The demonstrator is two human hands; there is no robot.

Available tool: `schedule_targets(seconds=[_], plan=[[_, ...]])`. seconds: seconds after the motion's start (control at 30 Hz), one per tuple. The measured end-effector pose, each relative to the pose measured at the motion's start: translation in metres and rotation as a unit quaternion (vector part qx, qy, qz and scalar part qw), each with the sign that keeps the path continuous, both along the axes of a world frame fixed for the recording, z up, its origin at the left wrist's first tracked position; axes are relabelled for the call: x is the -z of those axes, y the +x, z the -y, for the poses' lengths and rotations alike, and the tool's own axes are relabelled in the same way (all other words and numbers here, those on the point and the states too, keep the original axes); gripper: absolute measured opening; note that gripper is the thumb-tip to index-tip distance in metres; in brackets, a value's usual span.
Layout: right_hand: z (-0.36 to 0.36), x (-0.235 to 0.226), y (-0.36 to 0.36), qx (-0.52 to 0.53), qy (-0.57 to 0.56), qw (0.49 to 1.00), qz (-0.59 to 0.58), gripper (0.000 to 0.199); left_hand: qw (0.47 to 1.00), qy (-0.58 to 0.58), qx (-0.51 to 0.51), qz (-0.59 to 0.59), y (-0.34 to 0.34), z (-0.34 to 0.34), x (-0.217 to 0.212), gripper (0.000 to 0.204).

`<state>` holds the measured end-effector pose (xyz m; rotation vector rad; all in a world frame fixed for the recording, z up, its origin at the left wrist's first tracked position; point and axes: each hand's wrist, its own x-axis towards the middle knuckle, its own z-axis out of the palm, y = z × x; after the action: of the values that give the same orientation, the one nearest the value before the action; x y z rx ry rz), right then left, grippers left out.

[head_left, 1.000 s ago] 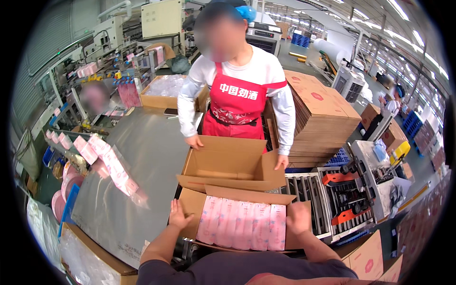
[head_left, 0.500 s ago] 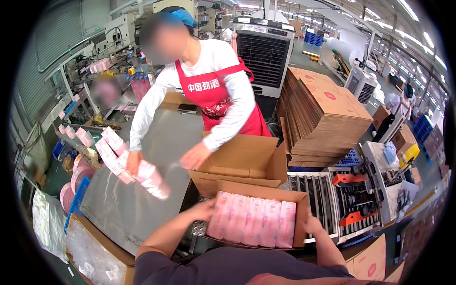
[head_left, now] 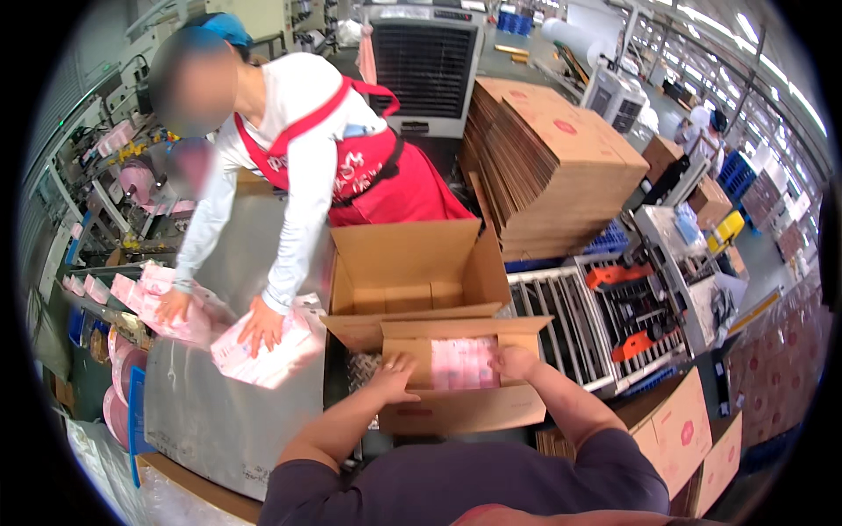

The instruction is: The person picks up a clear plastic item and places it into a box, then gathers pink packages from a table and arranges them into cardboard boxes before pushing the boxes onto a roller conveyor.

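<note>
Both hands are on the near box (head_left: 460, 386) now, a brown carton sitting in the middle of the scene just in front of the person, and it looks well filled: pink packs (head_left: 463, 362) show tight across the gap between its flaps. The left hand (head_left: 392, 375) lies with fingers spread and curled over the left flap edge, gripping cardboard rather than a pack. The right hand (head_left: 515, 361) presses down on the right edge beside the packs, fingers bent over the rim; whether it pinches anything there I cannot tell. By my reading the filling is about done and what is left is folding the flaps (head_left: 465, 330) down, since the far flap stands partly raised and the near one hangs forward. Just beyond, touching its far side, an empty box (head_left: 412, 267) stands open. To the left, across the grey table (head_left: 219, 412), a co-worker in a red apron (head_left: 377, 171) leans in with both hands flat on bundles of pink packs (head_left: 263, 346). Right of the boxes runs a roller track (head_left: 570, 324), and far right a tall stack of flat cartons (head_left: 553, 162). The empty box crowds the far flap, which could hinder its folding.
</note>
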<state>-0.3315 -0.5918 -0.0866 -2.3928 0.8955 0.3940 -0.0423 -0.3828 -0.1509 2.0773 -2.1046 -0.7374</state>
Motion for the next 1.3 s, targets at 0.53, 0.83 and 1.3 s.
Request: schedule_targets(seconds=[0.53, 0.83, 1.3], plan=[[-0.107, 0.089, -0.076, 0.146, -0.222, 0.964, -0.004, 0.084, 0.823, -0.116, -0.436, -0.346, -0.025, -0.024, 0.092, 0.09], [-0.093, 0.112, -0.072, 0.169, -0.203, 0.962, 0.07, 0.09, 0.868, -0.156, -0.397, -0.254, -0.015, -0.026, 0.107, 0.073], [-0.095, 0.106, -0.071, 0.158, -0.209, 0.963, 0.063, 0.085, 0.864, -0.11, -0.415, -0.265, -0.014, -0.017, 0.081, 0.068]])
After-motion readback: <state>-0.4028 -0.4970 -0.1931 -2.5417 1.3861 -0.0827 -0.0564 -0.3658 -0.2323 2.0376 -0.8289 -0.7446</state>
